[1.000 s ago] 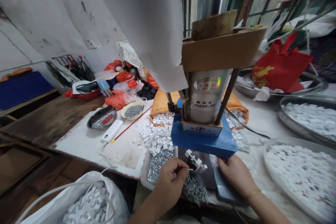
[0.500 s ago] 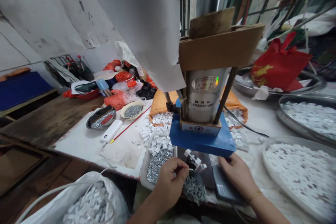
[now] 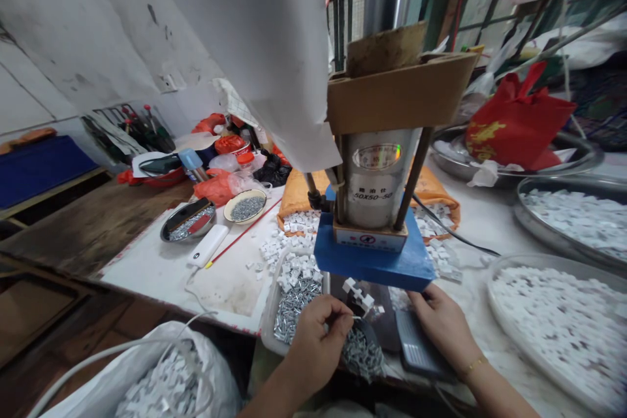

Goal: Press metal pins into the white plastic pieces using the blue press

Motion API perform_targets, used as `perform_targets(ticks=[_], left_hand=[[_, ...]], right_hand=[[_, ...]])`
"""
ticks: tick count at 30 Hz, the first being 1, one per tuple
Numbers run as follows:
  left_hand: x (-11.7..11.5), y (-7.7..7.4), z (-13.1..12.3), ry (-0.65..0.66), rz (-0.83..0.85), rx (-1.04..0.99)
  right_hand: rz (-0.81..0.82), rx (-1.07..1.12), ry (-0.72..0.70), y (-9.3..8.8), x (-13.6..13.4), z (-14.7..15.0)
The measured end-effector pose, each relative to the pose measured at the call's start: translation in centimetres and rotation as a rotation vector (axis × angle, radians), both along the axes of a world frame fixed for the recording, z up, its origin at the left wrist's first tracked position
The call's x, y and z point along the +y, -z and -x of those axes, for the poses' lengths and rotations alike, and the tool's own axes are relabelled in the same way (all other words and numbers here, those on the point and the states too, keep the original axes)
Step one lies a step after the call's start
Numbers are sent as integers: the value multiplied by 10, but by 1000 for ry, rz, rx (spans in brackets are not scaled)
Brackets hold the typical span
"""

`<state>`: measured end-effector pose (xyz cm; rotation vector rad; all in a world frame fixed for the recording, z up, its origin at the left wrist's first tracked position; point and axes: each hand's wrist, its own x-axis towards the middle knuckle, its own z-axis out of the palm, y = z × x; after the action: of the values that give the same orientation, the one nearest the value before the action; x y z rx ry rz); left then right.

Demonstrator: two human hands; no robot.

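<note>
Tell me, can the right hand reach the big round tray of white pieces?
Probably yes. The right hand rests just beside the round tray, with only a strip of bare tabletop between them and nothing standing in the way.

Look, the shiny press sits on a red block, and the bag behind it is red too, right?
Not quite: in the head view the block under the shiny press is blue, not red. The bag behind it is red.
</note>
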<state>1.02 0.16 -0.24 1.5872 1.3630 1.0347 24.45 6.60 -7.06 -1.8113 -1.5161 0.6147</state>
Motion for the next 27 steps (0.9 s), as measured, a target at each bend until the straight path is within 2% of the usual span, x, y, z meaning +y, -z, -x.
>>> perform_targets(ticks=[10, 27], left_hand=[[-1, 0, -2, 7, -2, 10], [-1, -1, -4, 10, -18, 29]], right_hand=[[-1, 36, 1, -2, -2, 1], [-109, 21, 33, -7, -10, 5]])
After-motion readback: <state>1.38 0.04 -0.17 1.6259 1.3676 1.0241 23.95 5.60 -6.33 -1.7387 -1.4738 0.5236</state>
